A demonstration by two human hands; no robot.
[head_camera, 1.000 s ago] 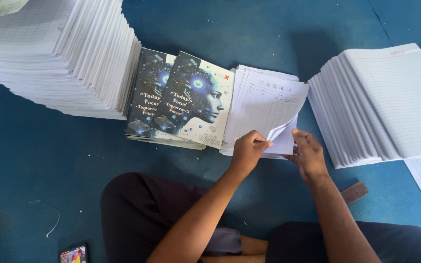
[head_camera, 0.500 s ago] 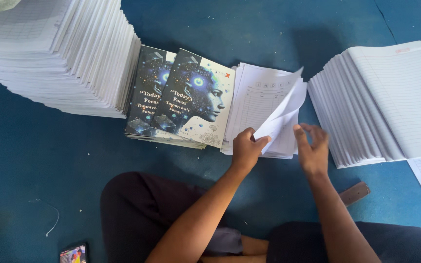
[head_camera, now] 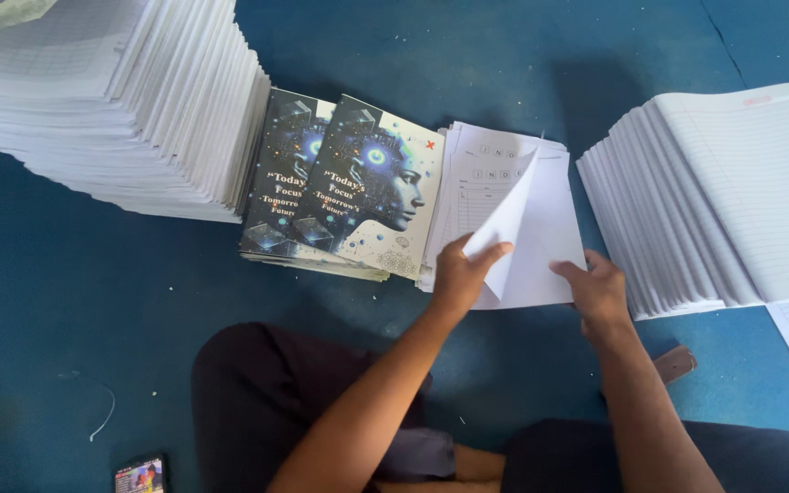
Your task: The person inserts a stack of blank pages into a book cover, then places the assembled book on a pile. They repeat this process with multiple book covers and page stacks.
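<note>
Floor: blue floor (head_camera: 504, 55), with small white bits on it; the person sits on it, legs folded.
Landmark: a small pile of printed sheets (head_camera: 481, 169) lies in the middle, in front of the person.
Sheet: one white sheet (head_camera: 515, 215) is lifted from the top of the pile; it stands curved, its lower corner raised, its far edge resting on the pile.
Left hand: the left hand (head_camera: 458, 274) is at the near edge of the pile, the fingers closed on the lower corner of the sheet.
Right hand: the right hand (head_camera: 600, 292) lies at the near right corner of the pile, fingers spread flat on the paper; it grips nothing that I can see.
Covers: dark covers (head_camera: 344, 187) with a picture of a head lie just left of the pile, touching it.
Left stack: a high stack of ruled paper (head_camera: 139, 100) stands left of the covers.
Right stack: a slanted stack of ruled paper (head_camera: 714, 201) lies right of the pile, near but apart.
Phone: a phone (head_camera: 141, 475) lies on the floor, well apart from the pile, at the near left.
Handling: the sheet seems very light and limp, and it bends easily; I judge a corner or an edge the best place to take hold, with a soft pinch so it does not crease.
</note>
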